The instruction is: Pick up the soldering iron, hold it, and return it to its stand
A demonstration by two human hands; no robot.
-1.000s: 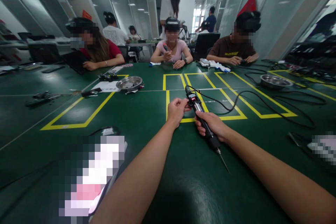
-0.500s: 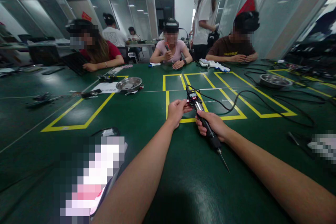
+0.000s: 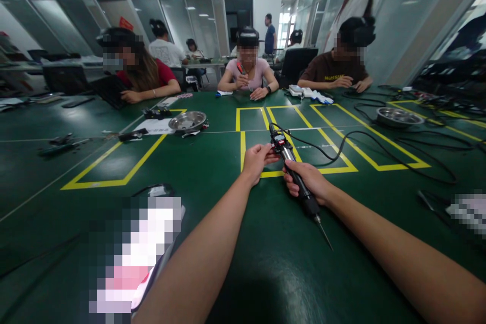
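Note:
An electric screwdriver point(image 3: 299, 182) with a black body lies slantwise in my right hand point(image 3: 309, 179), its long thin bit pointing down toward me. The fingers of that hand are wrapped round its middle. My left hand point(image 3: 260, 159) is at the upper end, thumb and fingers pinched together beside a small black fitting point(image 3: 281, 143) with a red mark. What the left fingertips hold, if anything, is too small to make out. A black cable point(image 3: 322, 154) runs from the top of the screwdriver off to the right.
Yellow tape rectangles point(image 3: 337, 169) mark the green table point(image 3: 212, 162). Metal bowls point(image 3: 188, 121) point(image 3: 398, 116) stand left and right. A phone-like device with a blurred screen point(image 3: 140, 258) lies near my left forearm. Several people sit across the table; cables point(image 3: 425, 139) lie at right.
My hands and the screwdriver have stayed practically still. Behind the table, the standing person in white has moved to the right, uncovering a chair and another person farther back.

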